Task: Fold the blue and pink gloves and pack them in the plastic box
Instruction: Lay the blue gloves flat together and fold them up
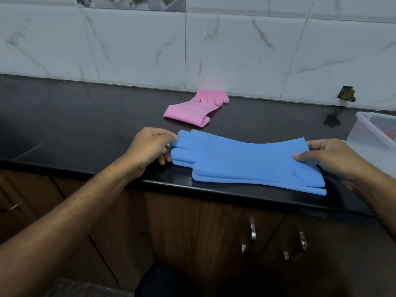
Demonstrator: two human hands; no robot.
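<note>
Two hands: both pinching the blue gloves, one at each end.
Left hand: curled fingers nipping the glove fingertips.
Right hand: thumb on top of the cuff edge, other fingers hidden beneath.
Blue gloves: stacked as a pair, lying flat at the front edge of the black countertop.
Handling: likely soft, floppy, light silicone; best gripped at fingertips and cuff for folding end to end.
Pink gloves: behind the blue gloves, already folded.
Plastic box: right of the blue gloves, open.
</note>
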